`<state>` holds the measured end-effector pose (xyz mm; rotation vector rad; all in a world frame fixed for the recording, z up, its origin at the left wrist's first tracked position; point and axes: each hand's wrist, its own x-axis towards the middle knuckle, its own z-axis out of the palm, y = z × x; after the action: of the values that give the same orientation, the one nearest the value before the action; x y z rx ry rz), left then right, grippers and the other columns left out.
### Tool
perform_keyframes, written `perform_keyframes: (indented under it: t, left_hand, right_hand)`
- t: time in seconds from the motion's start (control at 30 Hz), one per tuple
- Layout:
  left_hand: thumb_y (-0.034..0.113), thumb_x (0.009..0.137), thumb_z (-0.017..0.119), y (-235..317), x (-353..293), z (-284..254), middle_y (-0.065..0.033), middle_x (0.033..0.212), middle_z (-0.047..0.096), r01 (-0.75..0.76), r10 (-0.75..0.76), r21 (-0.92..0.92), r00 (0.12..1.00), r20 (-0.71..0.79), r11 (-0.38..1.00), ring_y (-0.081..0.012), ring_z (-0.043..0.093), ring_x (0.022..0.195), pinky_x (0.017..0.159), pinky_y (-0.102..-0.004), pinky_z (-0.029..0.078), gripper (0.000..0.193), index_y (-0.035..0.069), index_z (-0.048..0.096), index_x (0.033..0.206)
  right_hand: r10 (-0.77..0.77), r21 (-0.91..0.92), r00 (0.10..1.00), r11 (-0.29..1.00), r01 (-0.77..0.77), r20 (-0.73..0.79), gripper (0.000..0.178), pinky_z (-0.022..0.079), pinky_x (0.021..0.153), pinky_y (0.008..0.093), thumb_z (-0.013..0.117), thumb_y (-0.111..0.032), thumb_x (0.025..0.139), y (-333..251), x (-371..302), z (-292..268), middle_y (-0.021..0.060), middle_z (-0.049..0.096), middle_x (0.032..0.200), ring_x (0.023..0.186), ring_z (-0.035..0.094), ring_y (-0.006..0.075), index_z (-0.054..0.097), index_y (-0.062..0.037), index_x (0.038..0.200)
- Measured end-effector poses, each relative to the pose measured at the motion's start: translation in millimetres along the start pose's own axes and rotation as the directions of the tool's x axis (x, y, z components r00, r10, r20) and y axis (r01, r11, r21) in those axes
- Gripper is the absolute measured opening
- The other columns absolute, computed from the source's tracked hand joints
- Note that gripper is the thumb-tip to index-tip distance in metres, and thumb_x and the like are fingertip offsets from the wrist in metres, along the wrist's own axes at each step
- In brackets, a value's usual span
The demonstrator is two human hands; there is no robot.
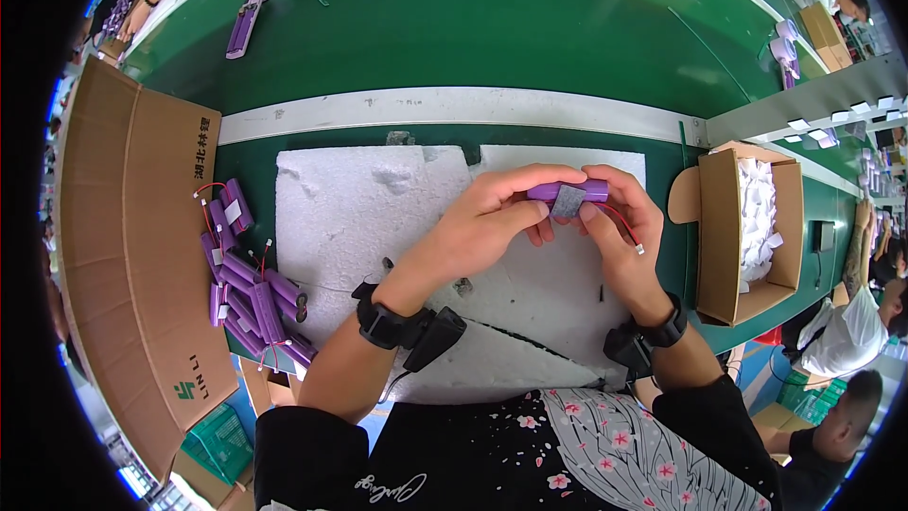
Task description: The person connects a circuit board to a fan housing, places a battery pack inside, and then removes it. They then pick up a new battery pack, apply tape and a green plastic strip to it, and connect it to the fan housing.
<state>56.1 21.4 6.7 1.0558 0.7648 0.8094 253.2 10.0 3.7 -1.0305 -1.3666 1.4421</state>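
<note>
Between my two hands, above the white foam sheet point(350, 218), is a purple battery pack point(544, 192) with a grey patch point(567, 201) on its side. Its red and black wires end in a small white connector that hangs below my right hand. My left hand point(487, 213) grips the pack's left end, thumb beneath and fingers along the top. At the other end, my right hand point(626, 218) pinches it with the thumb close to the patch. To the left, several more purple battery packs point(270, 312) lie in a loose heap, some with wires showing.
A tall cardboard box point(151, 255) stands at the left, beside the heap. On the right is an open carton point(719, 237) of white pieces. Behind a white rail point(454, 106), a purple handheld device point(248, 14) lies on a green conveyor belt point(492, 28). Other people sit at the right.
</note>
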Motion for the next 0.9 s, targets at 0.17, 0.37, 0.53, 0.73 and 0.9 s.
perform_keyframes:
  t: [0.17, 0.37, 0.53, 0.73, 0.9]
  left_hand:
    - [-0.003, 0.088, 0.045, -0.4, -0.3, 0.9, -0.0089, 0.102, 0.064, -0.003, 0.003, 0.009, 1.0, -0.004, 1.0, -0.0147, 0.062, 0.077, 0.072, -0.029, 0.052, 0.039, 0.002, 0.059, 0.124]
    - [-0.006, 0.087, 0.047, 1.9, -0.6, 1.5, -0.0086, 0.103, 0.064, 0.012, -0.012, 0.026, 1.0, -0.014, 1.0, -0.014, 0.063, 0.079, 0.072, -0.0282, 0.053, 0.04, 0.002, 0.06, 0.123]
    - [-0.009, 0.084, 0.049, 1.2, -1.9, 2.5, -0.008, 0.104, 0.065, 0.022, -0.021, 0.03, 0.999, -0.03, 0.999, -0.0134, 0.064, 0.082, 0.071, -0.0268, 0.055, 0.04, 0.001, 0.062, 0.12]
    - [-0.008, 0.08, 0.052, 2.9, -3.6, 2.2, -0.0075, 0.103, 0.065, 0.032, -0.029, 0.049, 0.998, -0.049, 0.998, -0.0135, 0.065, 0.083, 0.071, -0.0273, 0.057, 0.038, 0.001, 0.064, 0.115]
    - [-0.007, 0.079, 0.054, 7.6, -3.8, -0.4, -0.0075, 0.104, 0.064, 0.055, -0.052, 0.09, 0.998, -0.033, 0.994, -0.0141, 0.065, 0.086, 0.072, -0.028, 0.058, 0.035, 0.0, 0.064, 0.112]
  right_hand:
    - [0.01, 0.0, 1.0, 1.0, -0.01, -0.004, 0.034, 0.051, 0.082, 0.0271, 0.056, 0.002, 0.09, 1.0, 0.2, -0.4, 0.0101, 0.065, 0.104, 0.092, 0.064, 0.0153, 0.052, 0.0007, 0.124]
    - [0.042, -0.063, 0.999, 0.997, -0.043, -0.02, 0.035, 0.049, 0.079, 0.0238, 0.057, 0.002, 0.088, 0.3, -0.6, -1.1, 0.0085, 0.065, 0.103, 0.092, 0.063, 0.0127, 0.053, -0.0002, 0.123]
    - [-0.001, -0.096, 1.0, 0.995, 0.001, -0.004, 0.036, 0.049, 0.079, 0.0231, 0.057, 0.003, 0.086, 2.5, -2.0, -1.7, 0.007, 0.064, 0.104, 0.094, 0.062, 0.0116, 0.054, -0.0004, 0.122]
    - [-0.032, -0.088, 0.999, 0.995, 0.036, 0.045, 0.04, 0.05, 0.082, 0.0251, 0.057, 0.007, 0.082, 0.6, -2.5, 0.2, 0.0062, 0.061, 0.106, 0.095, 0.061, 0.0122, 0.054, 0.0006, 0.121]
    - [-0.036, -0.064, 0.998, 0.997, 0.04, 0.059, 0.04, 0.049, 0.082, 0.0251, 0.057, 0.008, 0.081, 2.6, -2.7, -1.4, 0.0067, 0.061, 0.106, 0.095, 0.061, 0.0126, 0.054, 0.0011, 0.121]
